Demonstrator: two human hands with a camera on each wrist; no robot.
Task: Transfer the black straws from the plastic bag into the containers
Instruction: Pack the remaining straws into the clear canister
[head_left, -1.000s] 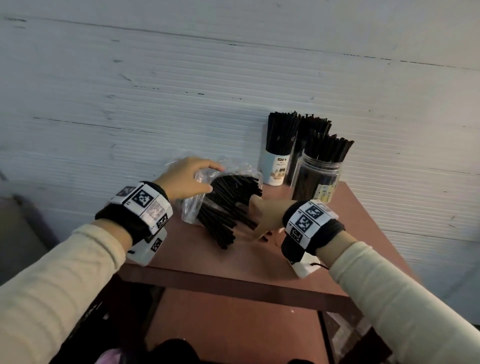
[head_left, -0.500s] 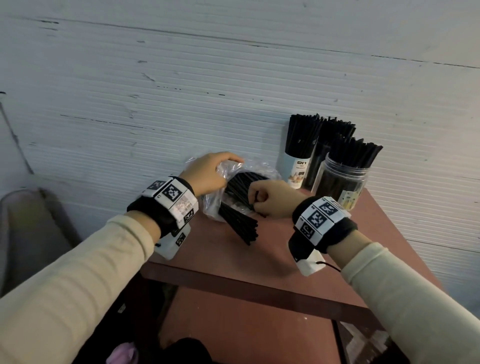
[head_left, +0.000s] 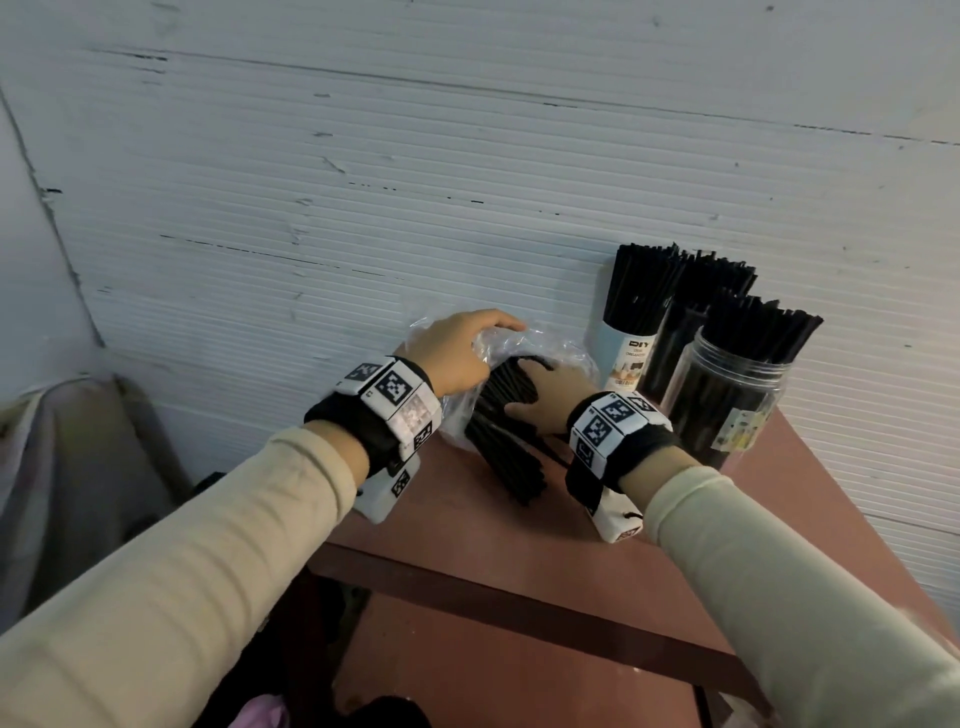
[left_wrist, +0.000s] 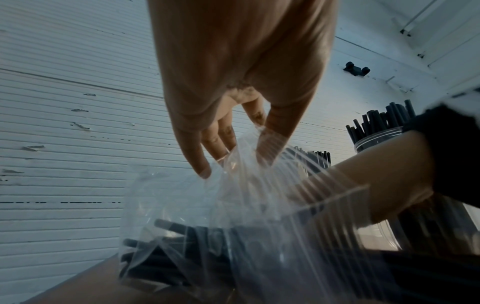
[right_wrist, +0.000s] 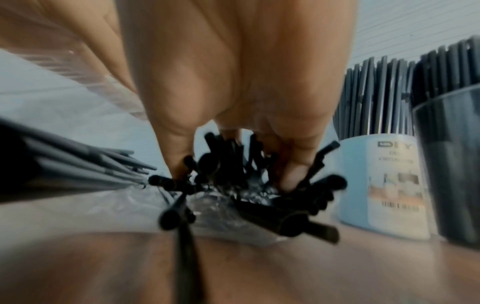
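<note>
A: Status?
B: My left hand (head_left: 457, 353) pinches the clear plastic bag (left_wrist: 233, 205) open on the brown table (head_left: 519, 519); my right hand (head_left: 553, 397) curls round loose black straws (right_wrist: 233, 174) inside.
A: Advice?
B: Gather one even bundle, ends aligned, before lifting toward the clear jar (head_left: 727, 400).
</note>
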